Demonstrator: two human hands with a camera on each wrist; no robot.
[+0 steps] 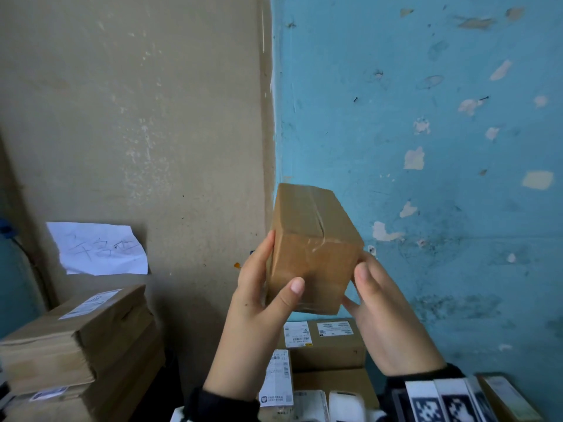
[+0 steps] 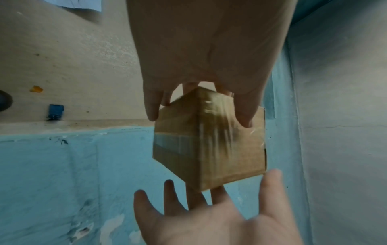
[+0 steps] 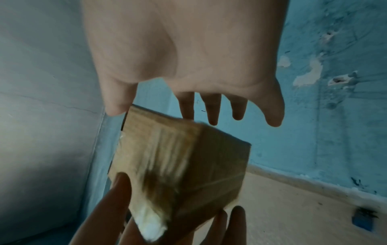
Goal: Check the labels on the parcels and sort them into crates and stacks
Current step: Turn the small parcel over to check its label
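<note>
Both hands are up in front of the head camera with a small brown taped parcel (image 1: 313, 254) between them, held in the air in front of the wall corner, well above the piles. Left hand (image 1: 262, 287) has it properly: thumb across the near face, fingers (image 1: 268, 242) wrapped round the left side. Right hand (image 1: 384, 306) is looser, fingers fairly straight and spread, just touching the lower right edge, so it's steadying or spinning the box rather than gripping it.

My read is that this is the label hunt. None of the faces in view show a label, only tape and bare cardboard, and the wrist views are motion-blurred. I'd say keep the left hand as the anchor and let the right one roll the box a face at a time. It looks light, so no need to squeeze; glossy tape can be slippery though, so don't let go with both at once.

Readable stuff: not much. White shipping labels with barcodes sit on the boxes below (image 1: 332, 339), but the print is too small to make out. The stack on the left (image 1: 79, 339) has labels too. A paper note (image 1: 100, 248) on the wall has handwritten characters I can't decipher.
</note>
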